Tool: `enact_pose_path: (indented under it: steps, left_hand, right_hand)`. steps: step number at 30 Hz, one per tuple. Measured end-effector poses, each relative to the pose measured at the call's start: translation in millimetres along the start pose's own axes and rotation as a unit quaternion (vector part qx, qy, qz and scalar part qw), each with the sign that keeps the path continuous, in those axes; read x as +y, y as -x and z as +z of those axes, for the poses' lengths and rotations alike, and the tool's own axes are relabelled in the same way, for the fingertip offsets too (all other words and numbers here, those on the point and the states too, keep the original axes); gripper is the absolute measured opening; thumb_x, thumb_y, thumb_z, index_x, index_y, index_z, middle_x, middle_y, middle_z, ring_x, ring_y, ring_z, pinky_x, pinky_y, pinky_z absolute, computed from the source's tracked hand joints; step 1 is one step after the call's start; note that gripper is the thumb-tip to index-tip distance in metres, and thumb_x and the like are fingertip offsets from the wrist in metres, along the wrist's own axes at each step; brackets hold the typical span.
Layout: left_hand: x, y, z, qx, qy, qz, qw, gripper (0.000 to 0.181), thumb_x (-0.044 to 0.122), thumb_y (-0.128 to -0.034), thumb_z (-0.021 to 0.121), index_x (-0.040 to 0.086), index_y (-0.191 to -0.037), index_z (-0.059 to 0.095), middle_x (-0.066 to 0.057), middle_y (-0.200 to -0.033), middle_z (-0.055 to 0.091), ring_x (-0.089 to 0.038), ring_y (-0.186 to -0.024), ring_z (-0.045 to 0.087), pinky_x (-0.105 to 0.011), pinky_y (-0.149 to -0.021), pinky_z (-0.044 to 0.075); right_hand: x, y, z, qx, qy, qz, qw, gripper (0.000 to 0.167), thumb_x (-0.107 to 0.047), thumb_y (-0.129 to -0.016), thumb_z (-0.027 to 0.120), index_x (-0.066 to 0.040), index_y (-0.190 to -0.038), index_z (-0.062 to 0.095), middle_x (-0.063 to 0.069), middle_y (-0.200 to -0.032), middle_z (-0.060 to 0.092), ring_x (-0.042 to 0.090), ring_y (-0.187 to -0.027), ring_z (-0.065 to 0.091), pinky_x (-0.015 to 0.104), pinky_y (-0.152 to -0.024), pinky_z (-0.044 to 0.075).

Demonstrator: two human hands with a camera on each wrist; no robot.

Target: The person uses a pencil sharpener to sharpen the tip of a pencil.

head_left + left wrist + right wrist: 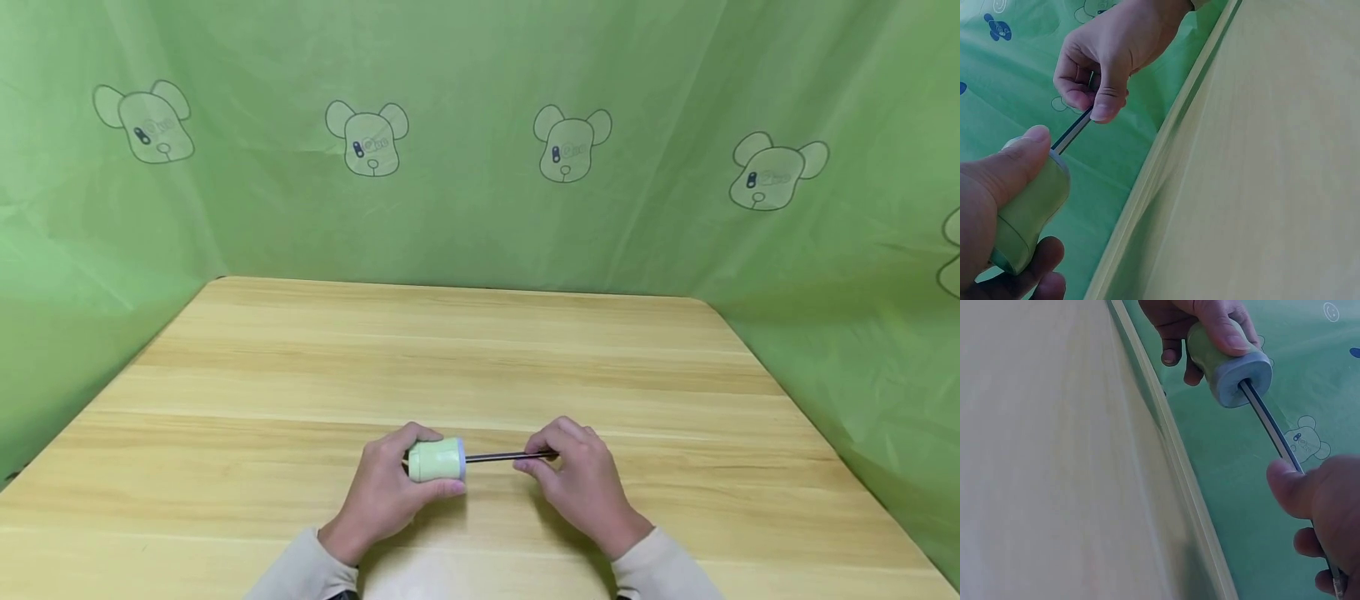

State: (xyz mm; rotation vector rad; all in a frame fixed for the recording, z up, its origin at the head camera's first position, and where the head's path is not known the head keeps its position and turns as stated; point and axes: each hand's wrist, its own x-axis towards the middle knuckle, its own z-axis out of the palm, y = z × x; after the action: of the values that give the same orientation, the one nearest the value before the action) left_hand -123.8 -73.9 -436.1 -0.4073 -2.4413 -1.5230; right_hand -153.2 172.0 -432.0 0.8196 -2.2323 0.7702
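Observation:
A light green, rounded device with a pale blue-grey end face [437, 460] lies sideways in the left hand [392, 487], thumb and fingers curled round it. From a hole in that end face, seen in the right wrist view [1233, 392], a dark pencil-like stick with a pale stripe [495, 457] sticks out to the right. The right hand [583, 483] pinches the stick between thumb and fingers, a short way from the device. In the left wrist view the stick [1072, 134] spans the gap between the device [1034, 206] and the right hand [1107, 56].
Both hands are above the near part of a wood-grain table [450, 358]. Green cloth printed with bear faces [465, 217] hangs behind the table and at both sides. The table's near edge [1179, 456] runs beside the hands in the right wrist view.

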Motion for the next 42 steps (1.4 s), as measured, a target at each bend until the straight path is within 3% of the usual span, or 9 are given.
enact_pose_path:
  steps: [3, 11, 20, 26, 31, 34, 37, 42]
  left_hand:
    - [-0.2, 0.5, -0.2, 0.000, 0.004, -0.003, 1.0000, 0.049, 0.028, -0.0633, 0.091, 0.012, -0.102, 0.066, 0.002, -0.082, 0.062, -0.013, -0.065, 0.055, -0.026, -0.051, 0.049]
    - [-0.4, 0.3, -1.1, -0.003, 0.002, -0.003, 1.0000, 0.050, 0.029, -0.0635, 0.091, 0.011, -0.102, 0.065, 0.002, -0.082, 0.062, -0.013, -0.064, 0.055, -0.026, -0.051, 0.049]
    - [-1.7, -2.0, -1.1, 0.000, -0.002, -0.001, 1.0000, 0.050, 0.027, -0.0617, 0.092, 0.012, -0.102, 0.066, 0.003, -0.084, 0.063, -0.013, -0.065, 0.054, -0.026, -0.052, 0.049]
    - [-2.1, -1.8, -0.4, 0.001, -0.006, -0.001, 1.0000, 0.050, 0.026, -0.0618, 0.092, 0.012, -0.102, 0.066, 0.003, -0.085, 0.063, -0.012, -0.066, 0.054, -0.026, -0.053, 0.049]
    - [-2.2, -1.6, -0.3, 0.005, -0.009, 0.001, 0.9999, 0.050, 0.026, -0.0617, 0.092, 0.012, -0.102, 0.066, 0.003, -0.086, 0.064, -0.012, -0.066, 0.055, -0.026, -0.053, 0.049]
    - [-2.4, -1.7, -0.1, 0.005, -0.007, 0.002, 1.0000, 0.050, 0.026, -0.0615, 0.092, 0.012, -0.102, 0.066, 0.003, -0.085, 0.064, -0.012, -0.066, 0.055, -0.026, -0.053, 0.049]
    - [-2.5, -1.1, 0.0, 0.001, 0.000, -0.003, 1.0000, 0.050, 0.027, -0.0619, 0.092, 0.012, -0.102, 0.066, 0.002, -0.084, 0.063, -0.013, -0.065, 0.054, -0.026, -0.052, 0.049]
    - [-2.1, -0.5, -0.6, -0.001, 0.006, -0.013, 0.9999, 0.050, 0.027, -0.0626, 0.091, 0.012, -0.103, 0.066, 0.002, -0.083, 0.063, -0.013, -0.065, 0.055, -0.026, -0.052, 0.049]
  right_hand:
    - [0.3, 0.5, 0.1, -0.001, 0.000, -0.002, 1.0000, 0.032, -0.007, -0.057, 0.092, -0.016, -0.074, 0.065, -0.013, -0.076, 0.059, 0.001, -0.066, 0.054, 0.024, -0.061, 0.042]
    - [0.5, 0.5, -1.6, -0.026, -0.027, -0.001, 0.9993, 0.029, -0.007, -0.060, 0.091, -0.014, -0.074, 0.066, -0.012, -0.073, 0.059, -0.002, -0.062, 0.049, 0.018, -0.054, 0.046]
    - [0.7, -1.1, -1.5, -0.040, -0.002, 0.002, 0.9992, 0.021, -0.011, -0.066, 0.088, -0.016, -0.072, 0.068, -0.016, -0.069, 0.054, -0.005, -0.058, 0.042, 0.021, -0.056, 0.038]
    - [0.6, -1.4, 0.3, -0.028, 0.027, -0.004, 0.9992, 0.019, -0.015, -0.068, 0.087, -0.015, -0.076, 0.069, -0.011, -0.074, 0.061, 0.003, -0.065, 0.055, 0.031, -0.067, 0.040]
    - [-1.1, -1.1, 0.8, -0.031, 0.011, 0.027, 0.9991, 0.028, -0.016, -0.064, 0.090, -0.013, -0.081, 0.069, -0.010, -0.080, 0.061, 0.006, -0.070, 0.053, 0.049, -0.074, 0.049]
    - [-0.7, -0.9, 1.5, -0.016, 0.008, 0.024, 0.9995, 0.033, -0.014, -0.057, 0.093, -0.013, -0.078, 0.068, -0.011, -0.079, 0.060, 0.005, -0.069, 0.053, 0.044, -0.073, 0.050]
    - [0.6, -1.0, 1.8, 0.003, 0.007, 0.002, 1.0000, 0.033, -0.011, -0.054, 0.093, -0.015, -0.074, 0.066, -0.012, -0.075, 0.059, 0.004, -0.065, 0.053, 0.026, -0.061, 0.040]
    - [1.1, -1.3, 0.9, 0.012, -0.002, -0.020, 0.9997, 0.031, -0.012, -0.057, 0.093, -0.016, -0.072, 0.067, -0.014, -0.073, 0.059, 0.001, -0.060, 0.049, 0.022, -0.058, 0.039]
